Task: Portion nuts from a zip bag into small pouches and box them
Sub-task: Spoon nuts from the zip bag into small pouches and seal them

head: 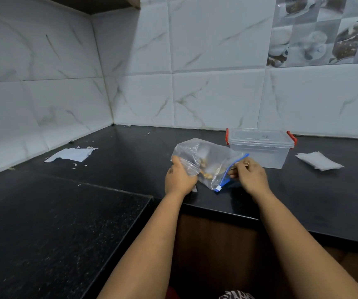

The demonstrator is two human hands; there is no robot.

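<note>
A black stone countertop (70,212) runs along two white marbled tiled walls that meet in a corner. Toward its left side, near the left wall, lies a torn piece of white paper (71,154) with a few pale scraps scattered around it.

Near the counter's front edge, at the middle, the left hand (179,176) grips the closed bottom end of a clear zip bag (204,160), its fingers curled round the bunched plastic. The bag lies tilted on the counter, with a small heap of pale brown nuts (205,169) gathered inside it just beside the left hand. The bag's blue zip strip (231,172) runs diagonally along its right end, with a small white slider at the lower tip.

The right hand (249,174) is at that zip end, its thumb and fingertips pinching the plastic at the blue strip.

Just behind the bag, close to the back wall, stands a clear plastic box (260,147) with its lid on and red clips at either end. To its right, nearer the counter's right edge and apart from the box, lie small white pouches (319,161), flat and overlapping.
</note>
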